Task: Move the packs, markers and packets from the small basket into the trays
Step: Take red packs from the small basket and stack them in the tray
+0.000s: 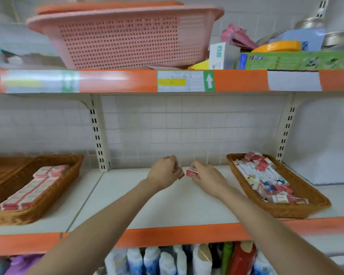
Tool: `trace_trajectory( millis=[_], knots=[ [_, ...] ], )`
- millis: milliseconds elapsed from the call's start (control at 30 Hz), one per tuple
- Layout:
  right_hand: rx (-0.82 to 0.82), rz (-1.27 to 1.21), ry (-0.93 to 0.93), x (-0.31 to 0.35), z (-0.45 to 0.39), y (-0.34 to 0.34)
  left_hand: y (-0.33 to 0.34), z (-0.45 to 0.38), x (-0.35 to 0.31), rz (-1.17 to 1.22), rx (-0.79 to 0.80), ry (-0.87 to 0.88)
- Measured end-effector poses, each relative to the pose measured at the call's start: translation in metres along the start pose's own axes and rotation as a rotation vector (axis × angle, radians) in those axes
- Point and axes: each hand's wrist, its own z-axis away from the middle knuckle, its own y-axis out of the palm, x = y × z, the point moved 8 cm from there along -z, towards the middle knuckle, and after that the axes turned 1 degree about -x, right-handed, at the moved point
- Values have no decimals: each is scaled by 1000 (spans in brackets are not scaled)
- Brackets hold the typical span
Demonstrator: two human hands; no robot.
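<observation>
Both my hands are raised over the middle of the white shelf (167,205), close together. My right hand (207,176) pinches a small red pack (192,172) with a barcode label. My left hand (165,172) is curled round another small red-and-white pack (180,175), mostly hidden by the fingers. A wicker tray (306,207) at the right holds markers and red packs. Another wicker tray (54,193) at the left holds rows of red-and-white packs (32,189).
A pink perforated basket (123,36) stands on the upper shelf, beside boxes and metal pots. Orange shelf edges (187,233) run across the view. Bottles (167,261) fill the shelf below. Slotted uprights (96,133) stand against the tiled back wall.
</observation>
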Motion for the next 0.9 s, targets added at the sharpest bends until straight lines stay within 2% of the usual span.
trace_trajectory(
  millis=[433, 767, 900],
  knots=[
    [99, -137, -181, 197, -64, 87, -97, 47, 190, -88, 2, -162],
    [175, -175, -366, 294, -116, 132, -158, 82, 299, -78, -199, -375],
    [182, -178, -428, 326, -133, 149, -169, 94, 338, -53, -210, -463]
  ],
)
